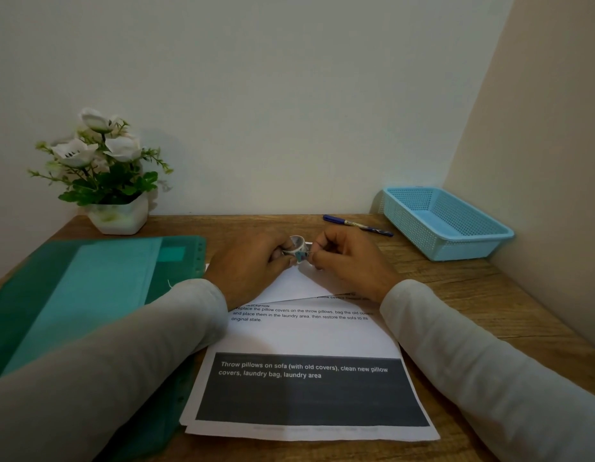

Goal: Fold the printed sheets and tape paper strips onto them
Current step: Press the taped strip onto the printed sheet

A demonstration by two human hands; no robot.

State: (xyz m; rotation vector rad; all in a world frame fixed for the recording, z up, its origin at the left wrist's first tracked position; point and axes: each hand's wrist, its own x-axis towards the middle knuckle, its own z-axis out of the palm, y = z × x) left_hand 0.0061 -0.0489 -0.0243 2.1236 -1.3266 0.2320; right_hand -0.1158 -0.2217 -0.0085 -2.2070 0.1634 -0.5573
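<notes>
Watching the head cam. Step in hand looks like tape prep, not folding.

- Left hand (252, 265): fingers curled round a small tape roll (298, 244), holding it up just above the paper.
- Right hand (346, 261): thumb and forefinger pinched on the tape end (301, 257), a bluish tab between the two hands. Other fingers are tucked in.
- Printed sheet (306, 341) lies flat under both wrists. Its top edge is turned down into a white flap (299, 285) directly below the fingertips. A second sheet's edge shows beneath.
- No paper strip that I can make out; it may be hidden under the hands.

Next move, my read: draw the right hand away from the roll to pull a short length, tear it clean, then press it across the flap. Risk is the tape curling back onto itself.

Beyond the right knuckles: blue pen (358, 225), blue mesh basket (446, 225). Left of the left hand: green folder (89, 295).
</notes>
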